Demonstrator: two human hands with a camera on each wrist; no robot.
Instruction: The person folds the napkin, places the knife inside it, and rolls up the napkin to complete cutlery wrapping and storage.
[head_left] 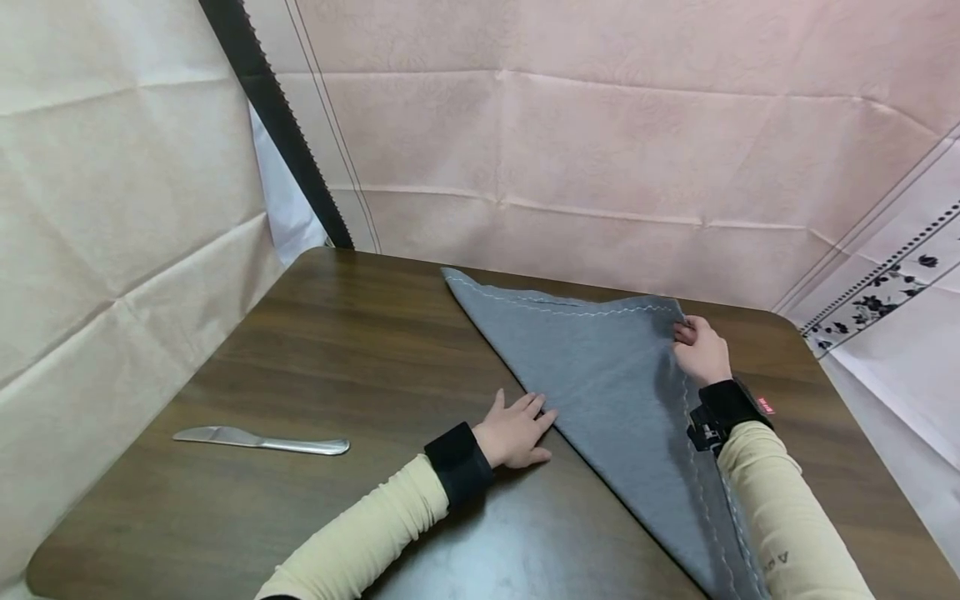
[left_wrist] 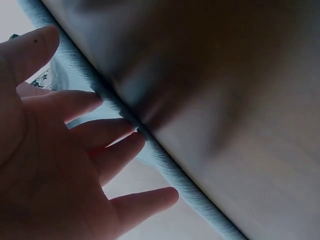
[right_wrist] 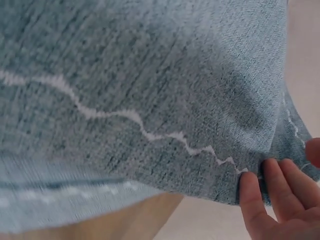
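A grey-blue cloth (head_left: 585, 367) with white wavy stitching along its borders lies folded into a triangle on the wooden table. Its long folded edge runs diagonally from the back towards the front right. My left hand (head_left: 517, 432) has its fingers spread, and the fingertips touch that folded edge; the left wrist view shows the fingers (left_wrist: 115, 155) straight against the fold. At the far right corner of the cloth, my right hand (head_left: 702, 350) pinches the fabric. In the right wrist view its fingers (right_wrist: 252, 195) lie at the stitched border, with the thumb only partly in frame.
A silver table knife (head_left: 262, 441) lies on the left of the brown wooden table (head_left: 360, 342), handle towards the right. Light patterned fabric sheets (head_left: 570, 142) hang behind and at the left. The table's far edge runs close behind the cloth.
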